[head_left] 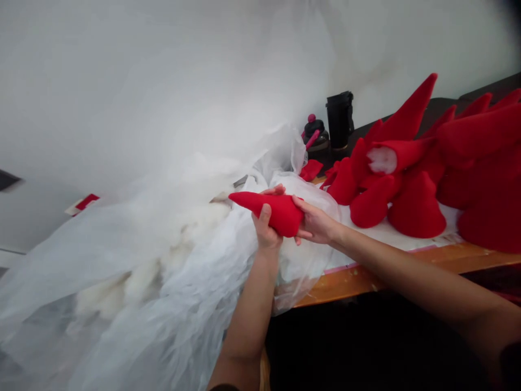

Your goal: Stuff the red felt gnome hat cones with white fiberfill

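Observation:
A red cone-shaped felt hat [280, 214] lies tilted between my hands, its pointed tip toward the left and its wide end toward the right. My left hand [267, 229] wraps it from below, thumb across the front and fingers behind. At the wide end, my right hand [317, 221] grips the edge, with some fingers hidden behind or under the cloth. The hat looks plump; what is inside it cannot be seen. Just beyond the hands is a big translucent plastic bag [203, 271] with white fluffy stuffing [142, 282] in it.
Many red cones [417, 212] crowd the right of the table, one showing white stuffing [383, 159] at its opening. A black tumbler [340, 119] and a dark bottle with a pink strap [315, 136] stand behind. The wooden table edge [345, 279] runs beneath my right forearm.

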A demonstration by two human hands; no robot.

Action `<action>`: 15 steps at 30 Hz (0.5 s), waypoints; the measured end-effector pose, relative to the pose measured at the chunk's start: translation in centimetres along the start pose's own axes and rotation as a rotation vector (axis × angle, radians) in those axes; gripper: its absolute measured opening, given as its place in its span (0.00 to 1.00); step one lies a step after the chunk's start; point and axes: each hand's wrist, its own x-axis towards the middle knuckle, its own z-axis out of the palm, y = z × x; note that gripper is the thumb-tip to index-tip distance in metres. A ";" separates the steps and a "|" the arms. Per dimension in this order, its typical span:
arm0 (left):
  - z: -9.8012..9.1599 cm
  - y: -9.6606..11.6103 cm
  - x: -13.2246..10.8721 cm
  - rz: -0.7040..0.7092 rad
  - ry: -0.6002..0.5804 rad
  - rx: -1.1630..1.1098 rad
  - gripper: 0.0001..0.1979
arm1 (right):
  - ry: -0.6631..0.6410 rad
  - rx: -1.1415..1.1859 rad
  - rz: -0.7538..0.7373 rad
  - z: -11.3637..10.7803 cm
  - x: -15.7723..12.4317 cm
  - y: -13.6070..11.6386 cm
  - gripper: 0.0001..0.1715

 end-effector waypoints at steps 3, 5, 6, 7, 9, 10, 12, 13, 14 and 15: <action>0.0 0.1 0.2 -0.104 0.073 -0.077 0.14 | 0.060 -0.431 -0.198 0.1 -0.3 0.7 0.40; 0.3 -0.2 0.1 -0.192 0.089 -0.097 0.15 | 0.139 -0.706 -0.351 0.2 -0.6 1.0 0.45; 0.4 -0.4 0.0 -0.212 0.101 -0.089 0.16 | 0.165 -0.765 -0.390 0.3 -0.7 1.1 0.49; 0.5 -0.6 -0.2 -0.223 0.115 -0.065 0.18 | 0.175 -0.755 -0.381 0.3 -0.8 1.1 0.50; 0.6 -0.8 -0.5 -0.272 0.131 0.013 0.21 | 0.109 -0.542 -0.236 0.4 -0.9 0.8 0.43; 0.6 -0.8 -0.7 -0.329 0.120 0.045 0.22 | 0.052 -0.371 -0.137 0.5 -0.9 0.5 0.38; 0.4 -0.6 -0.9 -0.455 0.053 0.043 0.27 | -0.055 -0.035 0.020 0.6 -0.9 0.0 0.38; 0.3 -0.5 -0.9 -0.487 0.009 0.011 0.28 | -0.092 0.086 0.059 0.6 -0.9 -0.3 0.42; 0.2 -0.4 -0.9 -0.483 -0.029 -0.032 0.30 | -0.113 0.154 0.076 0.7 -0.9 -0.5 0.45; 0.2 -0.4 -0.9 -0.449 -0.049 -0.073 0.30 | -0.118 0.162 0.081 0.8 -0.9 -0.7 0.48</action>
